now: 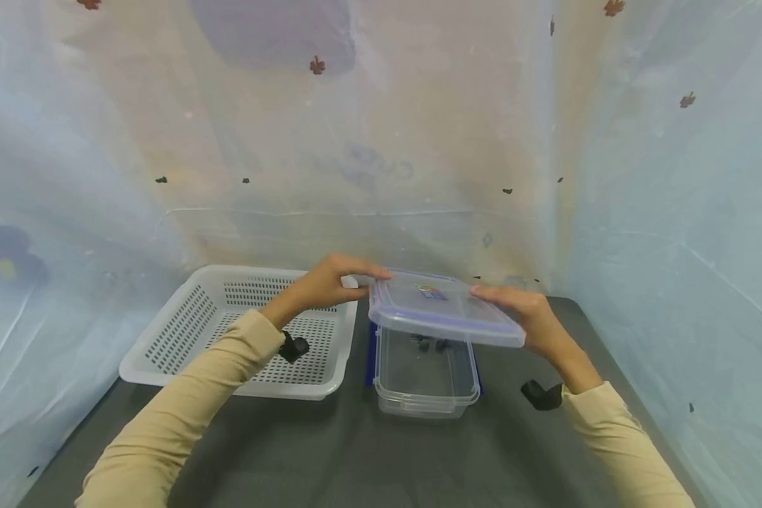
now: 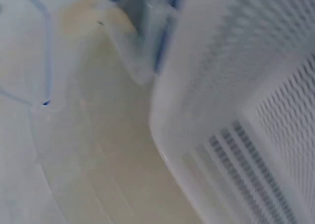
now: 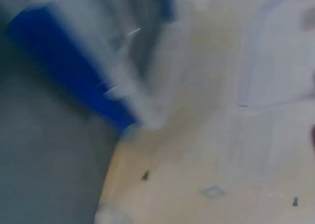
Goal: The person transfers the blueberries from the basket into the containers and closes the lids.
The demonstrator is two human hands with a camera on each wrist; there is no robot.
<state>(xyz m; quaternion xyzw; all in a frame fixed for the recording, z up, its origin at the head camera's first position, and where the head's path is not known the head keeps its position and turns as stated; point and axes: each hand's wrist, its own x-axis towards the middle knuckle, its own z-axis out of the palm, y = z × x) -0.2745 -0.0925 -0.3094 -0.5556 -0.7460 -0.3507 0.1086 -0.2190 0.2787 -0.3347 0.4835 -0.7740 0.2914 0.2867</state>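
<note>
Both hands hold a clear plastic lid with a pale violet rim (image 1: 444, 326), tilted above an open clear food container (image 1: 425, 406). My left hand (image 1: 330, 282) pinches the lid's left edge, fingers above and thumb lower down. At the right edge, my right hand (image 1: 527, 317) grips the lid with fingers on top; its thumb is hidden. A small colourful label sits on the lid. Through the container a few small dark shapes show, too unclear to name. Blue side parts (image 3: 74, 71) flank the container in the blurred right wrist view.
A white perforated basket (image 1: 133, 367) stands left of the container, under my left forearm. Dark grey cloth (image 1: 381, 458) covers the table. A pale patterned plastic sheet (image 1: 381, 141) hangs behind and along both sides.
</note>
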